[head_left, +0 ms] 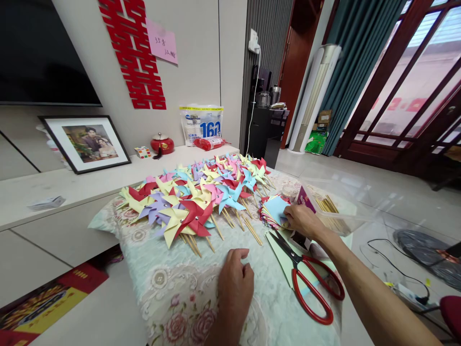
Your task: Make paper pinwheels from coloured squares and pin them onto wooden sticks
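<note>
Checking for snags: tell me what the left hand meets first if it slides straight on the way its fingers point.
Probably the wooden sticks of the nearest pinwheels; the left hand rests on bare tablecloth short of them, though depth is unclear.

"162" on white bag

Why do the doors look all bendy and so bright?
Head view: the wide lens bows the door frames near the edge; daylight behind the glass washes it out to white. The pinwheels, scissors, left hand and right hand in the middle are evenly lit and sharp.
</note>
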`<state>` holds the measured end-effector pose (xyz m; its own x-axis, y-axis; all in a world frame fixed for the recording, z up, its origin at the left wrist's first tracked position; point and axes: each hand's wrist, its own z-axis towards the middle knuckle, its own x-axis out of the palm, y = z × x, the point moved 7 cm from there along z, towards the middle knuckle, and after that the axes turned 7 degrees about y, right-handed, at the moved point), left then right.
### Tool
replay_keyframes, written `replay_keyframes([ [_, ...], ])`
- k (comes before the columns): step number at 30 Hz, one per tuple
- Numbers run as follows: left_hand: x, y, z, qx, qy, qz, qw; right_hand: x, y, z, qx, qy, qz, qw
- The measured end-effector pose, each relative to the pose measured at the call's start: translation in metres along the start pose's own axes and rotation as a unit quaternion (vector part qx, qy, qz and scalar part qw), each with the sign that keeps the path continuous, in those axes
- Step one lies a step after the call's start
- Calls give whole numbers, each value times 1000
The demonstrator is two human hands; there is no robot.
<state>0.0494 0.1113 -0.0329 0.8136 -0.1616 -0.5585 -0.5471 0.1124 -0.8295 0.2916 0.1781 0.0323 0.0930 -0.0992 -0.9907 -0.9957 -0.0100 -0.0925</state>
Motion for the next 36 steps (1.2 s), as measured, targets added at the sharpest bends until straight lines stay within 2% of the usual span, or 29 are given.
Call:
replay_keyframes([
  [12, -1, -1, 0, 9, -8, -4, 1000, -11, 2, -3, 28, -35, 19, 999],
  [25, 0, -1, -1, 13, -8, 10, 1000, -29, -11, -8, 92, -141, 54, 984],
  [36, 0, -3, 0, 7, 1, 13, 1000, -39, -11, -23, 53, -257, 127, 957],
])
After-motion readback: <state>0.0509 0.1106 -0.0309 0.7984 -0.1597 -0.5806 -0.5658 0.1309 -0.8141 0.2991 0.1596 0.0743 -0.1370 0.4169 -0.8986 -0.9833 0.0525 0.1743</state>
